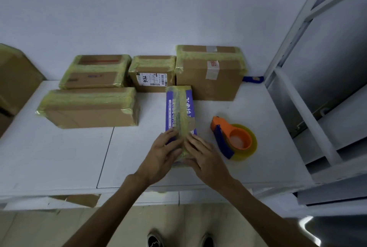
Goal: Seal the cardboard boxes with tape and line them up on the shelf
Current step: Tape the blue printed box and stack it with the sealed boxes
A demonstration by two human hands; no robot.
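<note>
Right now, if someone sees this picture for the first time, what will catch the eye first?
First comes the narrow purple printed box with yellowish tape along its top, at the centre of the white surface, where the left hand and the right hand rest on its near end. Just right of it lies the orange and blue tape dispenser; behind and to the left stand brown cardboard boxes edged with yellow-green tape.

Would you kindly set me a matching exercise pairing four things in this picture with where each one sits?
Things:
1. purple box
2. tape dispenser
3. box with printed label
4. tallest brown box

Places:
A. back row, right end
B. under the left hand and right hand
C. back row, middle
D. lying just right of the purple box

Pairs: 1-B, 2-D, 3-C, 4-A
</note>
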